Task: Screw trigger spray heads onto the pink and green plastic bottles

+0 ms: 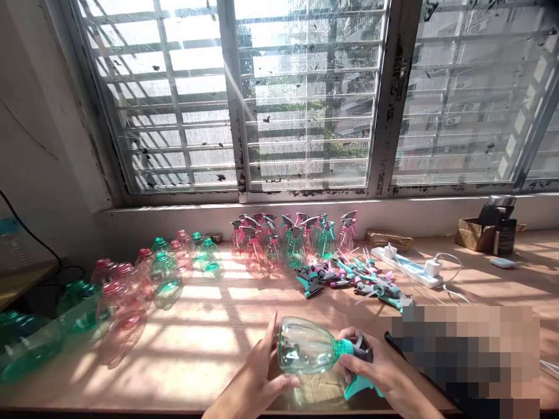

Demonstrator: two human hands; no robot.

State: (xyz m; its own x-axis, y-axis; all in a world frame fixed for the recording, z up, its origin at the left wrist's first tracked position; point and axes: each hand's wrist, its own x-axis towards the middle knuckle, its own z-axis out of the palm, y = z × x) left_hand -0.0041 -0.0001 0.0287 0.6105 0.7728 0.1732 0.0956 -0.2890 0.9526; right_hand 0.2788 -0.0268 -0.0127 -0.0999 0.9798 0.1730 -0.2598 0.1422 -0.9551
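A clear, green-tinted spray bottle lies sideways in the air above the table's front edge, its base to the left. Around the neck and trigger head, the fingers of my right hand are closed. The head has a teal collar, a grey top and a teal trigger. At the base end, my left hand is spread, thumb low and fingers stretched upward beside the bottle. Whether it touches the base, I cannot tell.
Capless green and pink bottles stand at left. Several bottles with spray heads line the window wall. Loose spray heads lie in a pile before a white power strip. A small cardboard box stands far right. A blurred patch covers the right front.
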